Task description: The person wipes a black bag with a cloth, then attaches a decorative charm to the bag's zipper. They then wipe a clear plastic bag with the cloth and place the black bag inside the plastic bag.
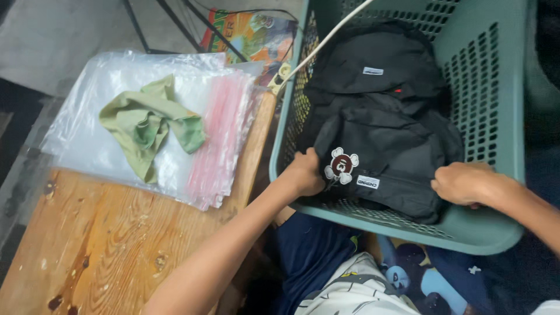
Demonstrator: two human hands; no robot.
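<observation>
Both hands in the basket (496,87) — left hand (304,173) and right hand (464,184) each gripping the black garment (385,146) — green cloth (149,122) on the bench (116,233)

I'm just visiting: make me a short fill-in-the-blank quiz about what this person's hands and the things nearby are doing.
1. Both hands, left hand and right hand, grip a black garment lying in a green ____.
2. The crumpled cloth on the plastic bags is coloured ____.
3. The bags lie on a table made of ____.

Missing words: basket; green; wood
</observation>
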